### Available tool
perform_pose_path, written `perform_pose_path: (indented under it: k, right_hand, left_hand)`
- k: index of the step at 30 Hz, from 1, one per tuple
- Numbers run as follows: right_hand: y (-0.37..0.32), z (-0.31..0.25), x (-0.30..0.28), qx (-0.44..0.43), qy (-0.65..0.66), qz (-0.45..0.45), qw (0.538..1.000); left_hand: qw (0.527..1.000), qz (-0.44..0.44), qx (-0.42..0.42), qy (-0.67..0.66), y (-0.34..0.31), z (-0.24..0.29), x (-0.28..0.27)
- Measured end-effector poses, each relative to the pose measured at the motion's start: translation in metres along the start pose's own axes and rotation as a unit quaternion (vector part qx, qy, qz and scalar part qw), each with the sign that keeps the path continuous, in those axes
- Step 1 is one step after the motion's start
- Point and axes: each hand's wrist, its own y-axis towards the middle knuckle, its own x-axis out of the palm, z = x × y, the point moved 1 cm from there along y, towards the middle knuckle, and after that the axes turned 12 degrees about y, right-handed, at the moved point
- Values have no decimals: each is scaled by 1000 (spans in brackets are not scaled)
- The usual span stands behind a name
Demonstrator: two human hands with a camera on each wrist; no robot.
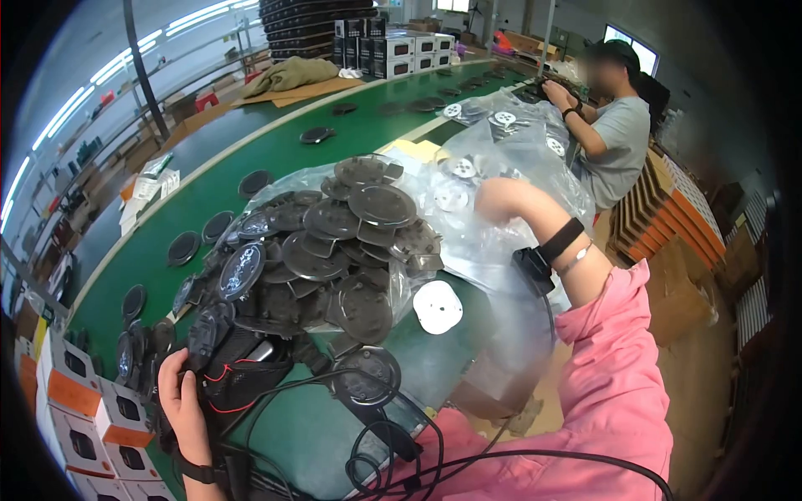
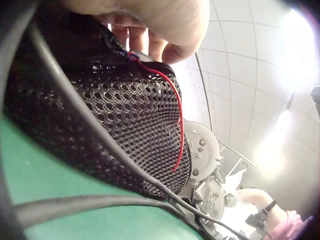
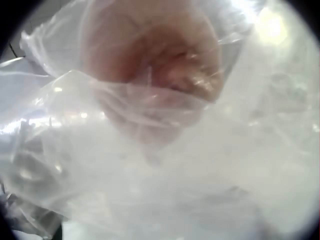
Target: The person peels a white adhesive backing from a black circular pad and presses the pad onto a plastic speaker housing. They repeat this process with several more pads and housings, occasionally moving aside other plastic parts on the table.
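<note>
My left hand (image 1: 177, 392) is at the lower left, its fingertips right at the edge of a dark round plastic cover (image 1: 209, 334). Beside it lies a black mesh pouch (image 1: 251, 380) with a red cord, which hides part of the fingers in the left wrist view. My right hand (image 1: 501, 199) reaches into a clear plastic bag (image 1: 535, 179) that holds white round discs (image 1: 464, 167). Blurred plastic covers its fingertips (image 3: 155, 130) in the right wrist view, and I cannot tell what they hold. A large heap of dark covers (image 1: 313, 242) lies between the hands.
A white rounded plate (image 1: 438, 307) and one dark cover (image 1: 366, 376) lie near the front. Black cables (image 1: 368, 455) loop over the table edge. Small boxes (image 1: 79, 401) stack at lower left. Another person (image 1: 614, 125) works farther along the green belt (image 1: 284, 150).
</note>
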Motion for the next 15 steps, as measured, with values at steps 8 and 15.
perform_pose_path:
  k: [8,15]
  right_hand:
    - [62,78,-32,-107,248,403,874]
    - [55,46,-29,143,230,76,960]
  left_hand:
    - [1000,-3,25,19,0,6,0]
    - [1000,-5,-3,-3,1,0,0]
